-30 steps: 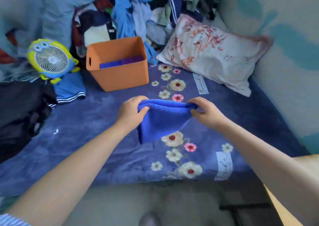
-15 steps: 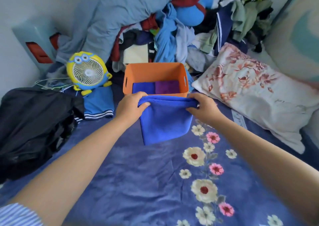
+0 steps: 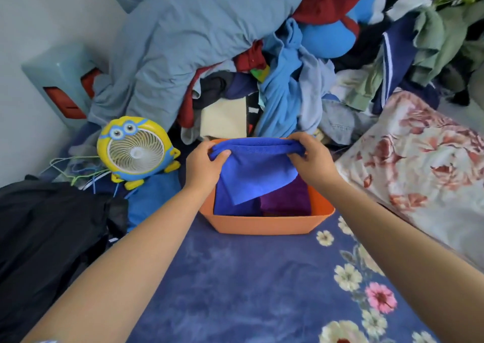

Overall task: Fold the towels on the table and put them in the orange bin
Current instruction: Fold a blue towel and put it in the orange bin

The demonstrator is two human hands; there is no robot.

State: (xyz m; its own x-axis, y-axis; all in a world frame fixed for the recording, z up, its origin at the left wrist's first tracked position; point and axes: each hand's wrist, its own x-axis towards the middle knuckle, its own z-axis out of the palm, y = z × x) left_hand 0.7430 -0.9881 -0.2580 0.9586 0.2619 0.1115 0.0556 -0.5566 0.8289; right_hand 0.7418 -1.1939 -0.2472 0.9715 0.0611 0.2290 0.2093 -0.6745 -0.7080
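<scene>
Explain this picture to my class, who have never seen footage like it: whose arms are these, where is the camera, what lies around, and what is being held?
There is no machine here. A person wears a wide-angle camera on the head, looking forward and down, so you see their own two arms reaching out. The left hand and the right hand each pinch a top corner of a folded blue towel, which hangs over the orange bin. Inside the bin already lie a blue towel and a purple towel, side by side. The bin stands on a dark blue flowered bedspread. To the left is a small yellow cartoon fan; to the right, a flowered pillow. Behind the bin rises a pile of clothes.
</scene>
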